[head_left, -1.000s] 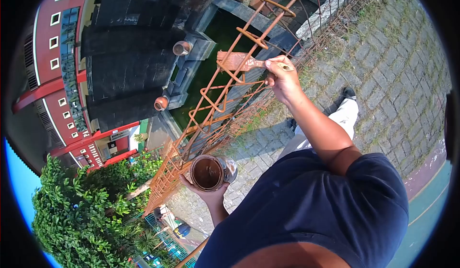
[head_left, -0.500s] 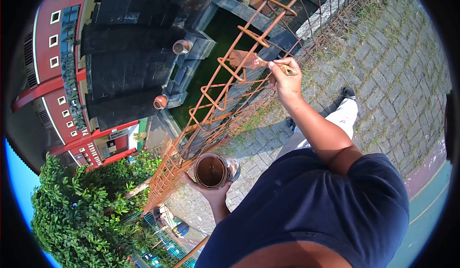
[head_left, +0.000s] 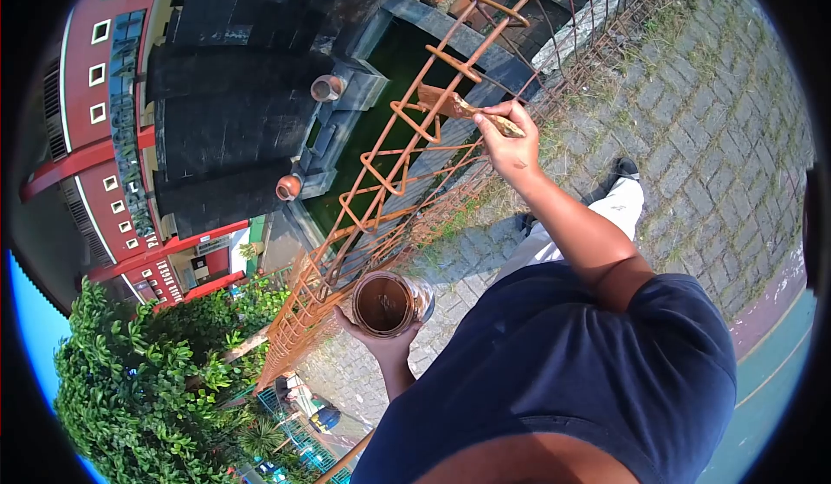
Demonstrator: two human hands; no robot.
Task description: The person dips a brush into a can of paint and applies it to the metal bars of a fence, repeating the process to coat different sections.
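My right hand (head_left: 509, 133) is closed around the wooden handle of a paintbrush (head_left: 491, 121). Its broad, reddish-brown bristles lie against or just behind the upper rods of a rusty-orange steel bar frame (head_left: 381, 183), made of long parallel rods with bent ties; exact contact is hard to tell. Lower down, my left hand (head_left: 381, 338) is wrapped round the underside of an open can (head_left: 424, 300) beside the frame. Brown paint (head_left: 382, 304) shows inside it, and the rim is smeared brown.
Grey paving (head_left: 692, 155) with grass in its joints lies right of the frame. Behind it are a green-water pool (head_left: 394, 60), clay pots (head_left: 327, 88) and a dark wall (head_left: 234, 86). Leafy bushes (head_left: 130, 371) and another person (head_left: 303, 397) appear at lower left.
The right hand and brush have shifted slightly left, and the bristles look narrower and more edge-on. The left hand and can have barely moved, rising slightly in view.
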